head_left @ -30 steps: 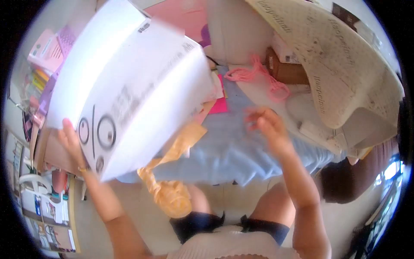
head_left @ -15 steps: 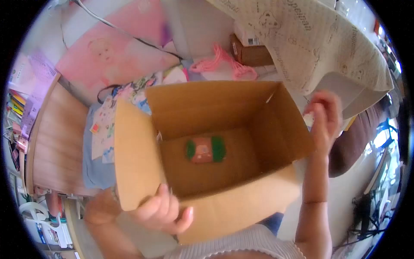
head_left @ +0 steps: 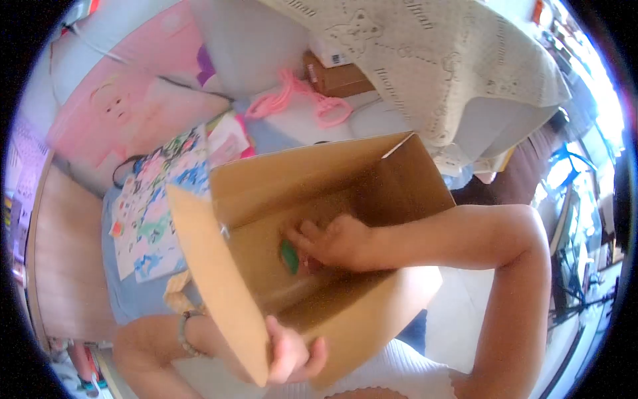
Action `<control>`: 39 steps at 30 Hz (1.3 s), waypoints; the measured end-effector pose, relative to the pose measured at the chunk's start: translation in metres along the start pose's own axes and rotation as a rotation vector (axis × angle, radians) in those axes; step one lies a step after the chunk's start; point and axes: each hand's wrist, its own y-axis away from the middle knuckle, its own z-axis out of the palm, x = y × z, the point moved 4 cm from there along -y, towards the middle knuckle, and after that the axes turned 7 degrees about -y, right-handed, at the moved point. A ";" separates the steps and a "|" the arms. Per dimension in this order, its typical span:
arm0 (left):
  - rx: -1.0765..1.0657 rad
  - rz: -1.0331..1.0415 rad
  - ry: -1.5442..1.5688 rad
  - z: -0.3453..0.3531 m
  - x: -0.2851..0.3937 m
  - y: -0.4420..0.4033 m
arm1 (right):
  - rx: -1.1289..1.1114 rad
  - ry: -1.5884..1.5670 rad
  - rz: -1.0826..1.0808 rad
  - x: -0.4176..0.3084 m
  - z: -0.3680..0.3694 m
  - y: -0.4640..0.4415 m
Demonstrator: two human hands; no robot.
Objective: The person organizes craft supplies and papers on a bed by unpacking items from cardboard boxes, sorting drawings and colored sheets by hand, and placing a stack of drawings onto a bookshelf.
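Note:
A cardboard box (head_left: 392, 319) is tilted in front of me with its top open. My left hand (head_left: 292, 352) is closed on the near left corner of its flap (head_left: 216, 279), thumb and fingers pinching the board. Inside, on the box floor, lies a small pink item with green ends (head_left: 290, 257). My right hand (head_left: 335, 245) reaches in from the right and covers most of it, fingers bent over it. One green end and a bit of pink show beside the fingers; the rest is hidden under the hand.
Papers with colourful prints (head_left: 163, 199) lie on a blue cloth to the left, by a wooden panel (head_left: 73, 246). Behind the box are a pink cord loop (head_left: 272, 103) and a small brown box (head_left: 339, 78). A printed cloth (head_left: 458, 60) hangs at the upper right.
My right hand has moved from outside the box's right side down into it, onto the pink and green item. The box has tilted, with my left hand still on its flap.

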 end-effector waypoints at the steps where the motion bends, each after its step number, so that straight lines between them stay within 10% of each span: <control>1: -0.062 -0.016 -0.022 -0.003 -0.001 0.000 | -0.018 -0.015 0.011 0.004 0.003 0.004; 6: -0.226 -0.209 0.036 -0.021 0.004 0.015 | -0.195 -0.083 -0.014 -0.001 -0.022 0.019; 9: -0.454 -0.159 0.133 -0.050 -0.008 0.034 | 0.598 -0.490 -0.304 -0.007 -0.097 0.055; 11: -0.597 -0.686 0.245 -0.064 -0.028 0.034 | 0.843 -0.703 -0.307 0.018 -0.126 0.081; 13: -0.541 -0.540 0.186 -0.078 -0.044 0.055 | 1.107 -0.964 -0.376 0.051 -0.138 0.105; 14: -0.609 -0.626 0.151 -0.082 -0.047 0.055 | 1.215 -1.096 -0.129 0.061 -0.133 0.108; 17: -0.779 -0.830 0.021 -0.097 -0.045 0.052 | 1.006 -1.017 0.339 0.136 -0.086 0.095; 20: -0.875 -0.888 -0.148 -0.103 -0.042 0.057 | 0.645 0.112 0.288 0.170 -0.052 0.064; 23: -0.954 -0.876 -0.224 -0.110 -0.039 0.061 | 0.444 0.323 0.533 0.234 -0.022 0.047; 27: -0.921 -0.900 -0.232 -0.110 -0.033 0.075 | 0.777 0.193 0.597 0.234 -0.036 0.060; 39: -0.766 -0.923 -0.276 -0.072 -0.045 0.076 | 0.588 0.211 0.736 0.256 0.007 0.117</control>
